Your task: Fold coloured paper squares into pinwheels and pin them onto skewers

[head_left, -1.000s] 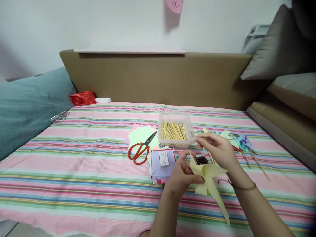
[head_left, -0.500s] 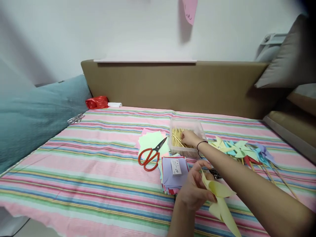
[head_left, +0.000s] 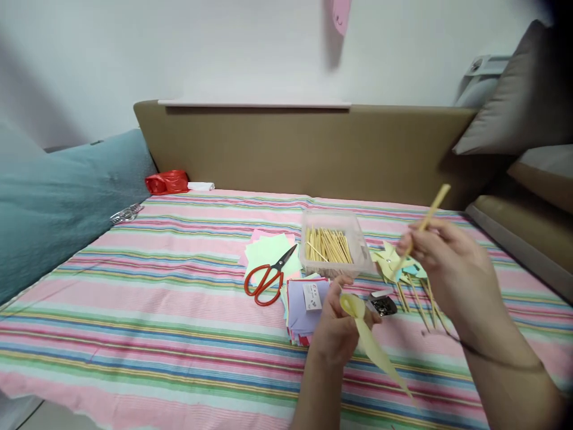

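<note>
My left hand [head_left: 336, 327] is closed on a pale yellow paper pinwheel [head_left: 373, 346], seen nearly edge-on with one blade pointing down to the right. Raised at the right, my right hand [head_left: 443, 251] pinches a thin wooden stick [head_left: 432, 209], which slants upward. Behind my left hand is a clear plastic box [head_left: 358, 230] of similar sticks [head_left: 329, 245]. Several finished pinwheels [head_left: 388, 261] on sticks lie behind my right hand, partly hidden by it. A small dark container of tiny metal pieces [head_left: 384, 304] rests between the hands.
Red-handled scissors [head_left: 264, 283] lie over pale green paper sheets [head_left: 273, 251]. A stack of coloured paper squares [head_left: 301, 310] carries a small white box [head_left: 312, 297]. A red plastic roll [head_left: 168, 182] sits by the blue cushion [head_left: 80, 197]. Striped cloth [head_left: 156, 334] covers the surface.
My right hand has left the stick box and moved right and up, now with a stick in it. My left hand has turned the pinwheel and shifted slightly left.
</note>
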`<move>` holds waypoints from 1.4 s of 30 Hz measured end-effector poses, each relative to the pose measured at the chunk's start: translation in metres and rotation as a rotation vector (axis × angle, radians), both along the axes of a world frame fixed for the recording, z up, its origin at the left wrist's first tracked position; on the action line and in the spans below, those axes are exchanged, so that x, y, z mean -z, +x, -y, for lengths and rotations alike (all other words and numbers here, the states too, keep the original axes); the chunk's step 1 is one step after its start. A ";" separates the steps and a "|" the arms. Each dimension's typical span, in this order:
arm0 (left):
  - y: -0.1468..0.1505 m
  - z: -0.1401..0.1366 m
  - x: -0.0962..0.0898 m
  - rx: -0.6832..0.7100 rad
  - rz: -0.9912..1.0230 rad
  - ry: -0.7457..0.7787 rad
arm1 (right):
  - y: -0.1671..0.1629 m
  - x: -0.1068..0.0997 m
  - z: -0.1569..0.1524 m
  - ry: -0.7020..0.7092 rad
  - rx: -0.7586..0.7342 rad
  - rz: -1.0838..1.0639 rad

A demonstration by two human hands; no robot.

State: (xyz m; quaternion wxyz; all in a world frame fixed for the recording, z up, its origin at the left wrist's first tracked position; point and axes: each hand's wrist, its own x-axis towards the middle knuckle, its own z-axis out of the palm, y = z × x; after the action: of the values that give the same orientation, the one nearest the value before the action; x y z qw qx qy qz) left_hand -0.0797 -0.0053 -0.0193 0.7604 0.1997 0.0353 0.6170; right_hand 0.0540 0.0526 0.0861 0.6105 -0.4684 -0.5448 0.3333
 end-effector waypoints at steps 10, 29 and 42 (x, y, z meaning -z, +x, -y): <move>0.008 -0.002 -0.009 -0.036 -0.163 -0.072 | 0.021 0.109 0.081 -0.459 -0.107 -0.334; 0.021 -0.010 0.000 -0.058 -0.305 -0.142 | 0.022 0.089 0.092 -0.412 -0.286 -0.338; 0.011 -0.005 -0.004 -0.051 -0.310 -0.065 | 0.020 0.085 0.098 -0.513 -0.226 -0.282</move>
State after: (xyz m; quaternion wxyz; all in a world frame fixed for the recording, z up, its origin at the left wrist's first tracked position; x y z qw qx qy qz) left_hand -0.0683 -0.0006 -0.0154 0.7359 0.2667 0.1772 0.5965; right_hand 0.0738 -0.0450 0.0015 0.5011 -0.4927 -0.4017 0.5872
